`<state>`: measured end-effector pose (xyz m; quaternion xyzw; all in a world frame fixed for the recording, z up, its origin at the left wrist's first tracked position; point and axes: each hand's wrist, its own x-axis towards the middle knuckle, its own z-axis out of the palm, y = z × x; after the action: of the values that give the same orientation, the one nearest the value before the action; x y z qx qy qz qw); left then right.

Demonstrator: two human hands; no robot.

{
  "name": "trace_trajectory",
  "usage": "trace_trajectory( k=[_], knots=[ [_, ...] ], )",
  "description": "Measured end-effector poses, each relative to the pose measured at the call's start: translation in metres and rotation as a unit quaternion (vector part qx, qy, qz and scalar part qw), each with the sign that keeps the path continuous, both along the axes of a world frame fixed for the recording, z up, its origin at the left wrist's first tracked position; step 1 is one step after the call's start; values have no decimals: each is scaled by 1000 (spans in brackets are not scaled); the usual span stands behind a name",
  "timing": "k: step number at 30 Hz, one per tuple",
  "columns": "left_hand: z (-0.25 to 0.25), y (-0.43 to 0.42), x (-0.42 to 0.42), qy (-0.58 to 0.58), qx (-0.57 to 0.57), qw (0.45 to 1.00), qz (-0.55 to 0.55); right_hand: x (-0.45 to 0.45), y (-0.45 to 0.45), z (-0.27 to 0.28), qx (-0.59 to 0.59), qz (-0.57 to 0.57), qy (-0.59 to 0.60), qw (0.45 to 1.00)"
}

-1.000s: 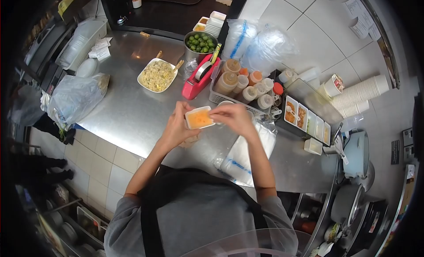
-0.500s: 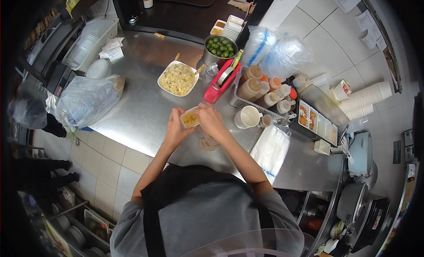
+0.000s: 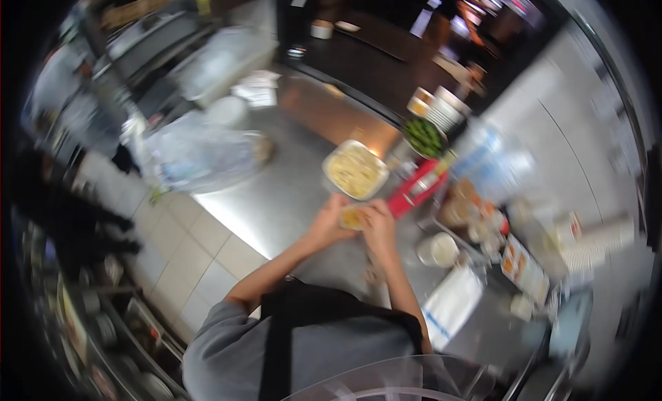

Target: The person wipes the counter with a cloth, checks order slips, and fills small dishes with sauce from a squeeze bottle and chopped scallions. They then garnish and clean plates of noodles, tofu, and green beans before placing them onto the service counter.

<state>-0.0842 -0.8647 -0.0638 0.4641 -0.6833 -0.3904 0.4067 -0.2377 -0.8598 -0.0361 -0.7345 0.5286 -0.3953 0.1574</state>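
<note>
Gripping a blurred small container point(image 3: 353, 217), both hands point(image 3: 332, 224) curl partly closed, hiding its ends.

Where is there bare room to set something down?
The steel counter is bare between the clear plastic bag and white square food-filled bowl, and beside the flat white packet. Crowded: around red tape dispenser, blurred bottles.

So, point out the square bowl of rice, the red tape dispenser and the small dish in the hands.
Bowl of rice point(image 3: 355, 170): head view, on the rice inside.
Tape dispenser point(image 3: 418, 188): head view, on its red body.
Small dish point(image 3: 352, 218): head view, on its yellow contents.
</note>
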Motion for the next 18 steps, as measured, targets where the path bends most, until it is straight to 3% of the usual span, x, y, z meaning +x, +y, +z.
trace_trajectory(
  k=[2, 4, 7, 10, 16, 18],
  knots=[
    [-2, -11, 6, -12, -46, 999, -7, 6, -2, 7, 21, -14, -20, 999],
    [0, -22, 11, -23, -66, 997, -20, 7, -6, 18, 143, -24, 2, 989],
    [11, -44, 19, 7, -22, 998, -56, 19, -12, 36, -50, -28, -3, 998],
    [22, -67, 32, 17, -3, 998, -61, 23, -4, 46, -106, -116, -90, 984],
    [42, -138, 50, -23, -46, 997, -63, -19, 56, -46, 79, -241, -63, 965],
    [50, -164, 49, -63, -8, 997, -55, -27, 73, -85, 102, -275, -54, 955]
  ],
)
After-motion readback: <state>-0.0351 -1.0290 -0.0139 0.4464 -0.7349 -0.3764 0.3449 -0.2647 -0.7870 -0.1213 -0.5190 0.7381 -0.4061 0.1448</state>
